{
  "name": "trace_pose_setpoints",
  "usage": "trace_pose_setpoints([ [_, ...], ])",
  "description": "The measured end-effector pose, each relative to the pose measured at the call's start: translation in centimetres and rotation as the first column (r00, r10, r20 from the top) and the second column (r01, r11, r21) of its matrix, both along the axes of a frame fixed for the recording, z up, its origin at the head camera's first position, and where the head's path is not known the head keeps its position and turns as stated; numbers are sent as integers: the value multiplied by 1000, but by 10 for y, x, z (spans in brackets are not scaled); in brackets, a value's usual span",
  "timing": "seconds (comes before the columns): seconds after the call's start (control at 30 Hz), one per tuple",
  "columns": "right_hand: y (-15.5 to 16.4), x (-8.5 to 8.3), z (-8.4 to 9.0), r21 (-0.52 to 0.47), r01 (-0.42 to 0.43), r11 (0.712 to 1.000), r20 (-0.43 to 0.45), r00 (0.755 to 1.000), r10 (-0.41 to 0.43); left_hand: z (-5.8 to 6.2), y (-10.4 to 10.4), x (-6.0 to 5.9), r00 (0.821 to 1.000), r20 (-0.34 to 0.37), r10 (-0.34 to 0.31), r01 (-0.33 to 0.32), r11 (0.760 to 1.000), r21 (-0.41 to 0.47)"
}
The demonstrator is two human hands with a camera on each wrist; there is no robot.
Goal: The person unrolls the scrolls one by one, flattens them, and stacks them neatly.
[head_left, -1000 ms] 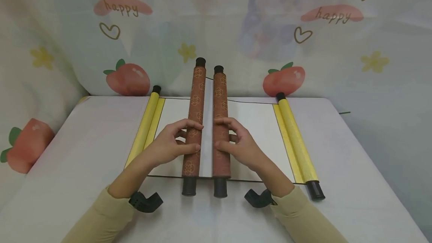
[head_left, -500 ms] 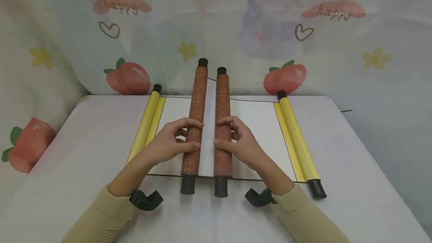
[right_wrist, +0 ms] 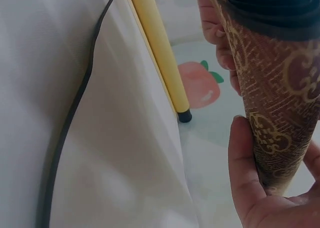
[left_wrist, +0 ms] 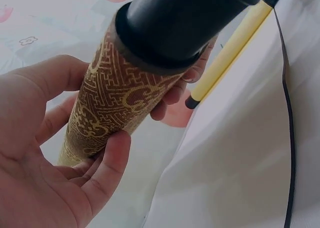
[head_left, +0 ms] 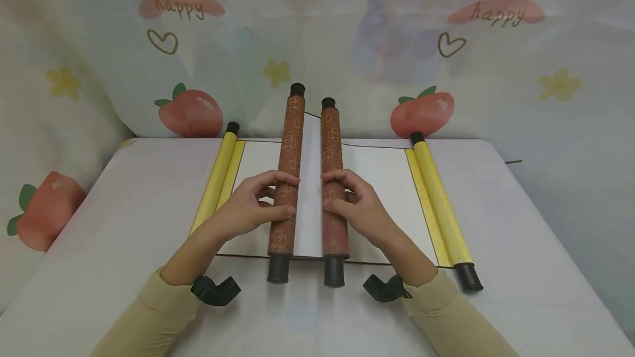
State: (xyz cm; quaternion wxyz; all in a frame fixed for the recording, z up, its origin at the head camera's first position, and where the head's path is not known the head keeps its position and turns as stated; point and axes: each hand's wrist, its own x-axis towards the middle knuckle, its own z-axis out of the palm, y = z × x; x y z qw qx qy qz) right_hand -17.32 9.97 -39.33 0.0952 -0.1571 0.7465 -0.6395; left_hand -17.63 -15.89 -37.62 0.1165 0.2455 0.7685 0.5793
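Two brown, gold-patterned rolls with black end knobs stand side by side over the middle of the table, joined by a narrow white strip (head_left: 308, 191) like a partly opened scroll. My left hand (head_left: 253, 203) grips the left roll (head_left: 290, 136), thumb and forefinger across its top; my right hand (head_left: 362, 208) grips the right roll (head_left: 331, 142) the same way. Behind and below them lies a white sheet (head_left: 379, 203) edged in black, with a yellow roller (head_left: 215, 175) at its left end and another yellow roller (head_left: 441, 203) at its right. The left wrist view shows my left fingers (left_wrist: 116, 160) curled under the roll.
The white-covered table (head_left: 129, 219) extends to both sides of the sheet. A backdrop cloth (head_left: 317, 32) printed with peaches, hearts and flowers rises at the table's far edge. Black wrist mounts (head_left: 215, 291) sit at both sleeves.
The right hand has shifted slightly right with its brown roll, and the white strip between the two rolls has widened. Both hands keep their grip; the left roll has barely moved.
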Motion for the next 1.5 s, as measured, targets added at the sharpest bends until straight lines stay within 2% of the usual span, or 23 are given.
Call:
trace_pose_setpoints([
  [0.37, 3, -1, 5, 53, 24, 998, -46, 999, -22, 0, -2, -2, 1000, -20, 14, -14, 1000, 3],
  [0.7, 5, -2, 7, 82, 10, 997, -73, 997, -4, 3, -3, -2, 1000, -21, 21, -21, 1000, 0],
  [1.1, 8, -1, 11, 97, 10, 995, -50, 999, -5, 5, -5, -1, 1000, -11, 19, -19, 1000, 9],
  [1.5, 9, -2, 7, 78, 11, 997, -13, 1000, -10, 9, -6, 2, 999, -20, 33, -33, 999, -6],
])
